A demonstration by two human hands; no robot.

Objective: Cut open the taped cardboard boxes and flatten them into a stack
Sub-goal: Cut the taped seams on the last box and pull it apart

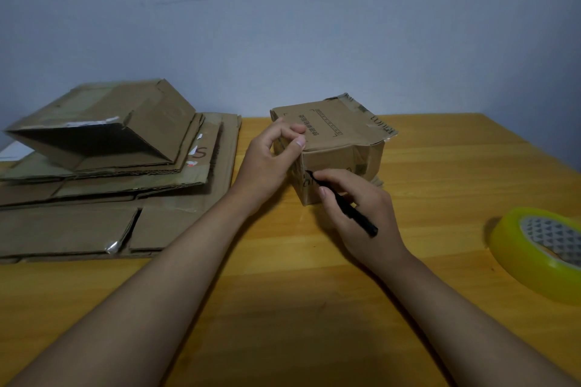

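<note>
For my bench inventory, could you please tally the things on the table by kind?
Upright box: 1
Half-collapsed box: 1
Flattened cardboard stack: 1 (sheet count unclear)
Black tool: 1
Tape roll: 1
Total: 5

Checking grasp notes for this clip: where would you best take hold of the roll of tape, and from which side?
Grip the tape roll across its yellow outer wall, coming from above. It lies flat on the table with its hole facing up and nothing touching it, so a thumb in the core and fingers outside would probably also work.
</note>
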